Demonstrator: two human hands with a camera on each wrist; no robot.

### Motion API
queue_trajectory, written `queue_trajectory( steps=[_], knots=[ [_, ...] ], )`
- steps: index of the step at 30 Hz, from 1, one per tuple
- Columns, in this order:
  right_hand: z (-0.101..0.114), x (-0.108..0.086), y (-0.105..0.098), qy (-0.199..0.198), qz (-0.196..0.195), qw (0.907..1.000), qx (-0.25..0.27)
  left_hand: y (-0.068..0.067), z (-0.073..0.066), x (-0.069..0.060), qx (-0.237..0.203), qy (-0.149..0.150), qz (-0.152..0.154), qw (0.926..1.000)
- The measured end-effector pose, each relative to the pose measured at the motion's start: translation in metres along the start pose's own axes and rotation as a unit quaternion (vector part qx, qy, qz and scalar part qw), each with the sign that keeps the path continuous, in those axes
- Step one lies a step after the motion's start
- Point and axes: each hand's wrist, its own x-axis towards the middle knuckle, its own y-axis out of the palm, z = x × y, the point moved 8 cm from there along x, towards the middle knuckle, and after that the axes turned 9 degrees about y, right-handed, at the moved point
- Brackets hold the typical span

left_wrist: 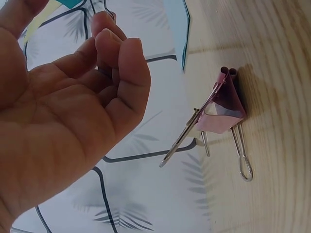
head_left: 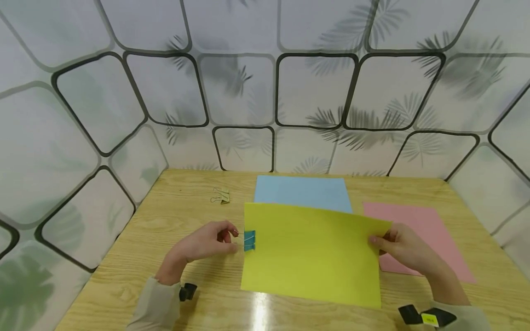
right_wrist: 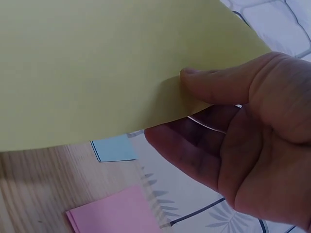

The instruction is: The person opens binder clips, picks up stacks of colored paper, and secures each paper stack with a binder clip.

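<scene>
A yellow sheet of paper (head_left: pixel 310 253) is held raised above the table. My right hand (head_left: pixel 414 250) pinches its right edge, thumb (right_wrist: pixel 214 85) on the near face and fingers behind. A blue binder clip (head_left: pixel 250 240) sits on the sheet's left edge. Beside that clip is my left hand (head_left: pixel 204 241), fingers loosely bent and thumb apart from them. In the left wrist view, the fingertips are close to the clip's wire handle (left_wrist: pixel 97 6); whether they touch it is unclear. A pink binder clip (left_wrist: pixel 223 109) stands on the table near this hand.
Behind the yellow sheet lies light blue paper (head_left: pixel 302 191). Pink paper (head_left: pixel 418 239) is at the right, partly under my right hand. A yellowish binder clip (head_left: pixel 222 196) rests at the back left of the wooden table (head_left: pixel 136 239). Patterned walls (head_left: pixel 240 101) enclose the back and sides.
</scene>
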Motion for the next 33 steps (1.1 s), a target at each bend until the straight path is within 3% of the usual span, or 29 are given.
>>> queue_trajectory(
  steps=[16,28,33],
  knots=[
    [-0.009,0.002,0.004,0.030,0.000,0.9985,-0.046,0.008,0.000,0.000,0.012,-0.018,0.018,0.9996],
    [-0.012,0.005,0.009,0.030,0.020,0.9984,-0.043,0.011,0.005,0.000,0.036,-0.035,0.015,0.9986],
    [-0.014,0.006,0.010,0.038,0.006,0.9971,-0.066,0.012,0.007,0.000,0.040,-0.041,0.014,0.9982]
  ],
)
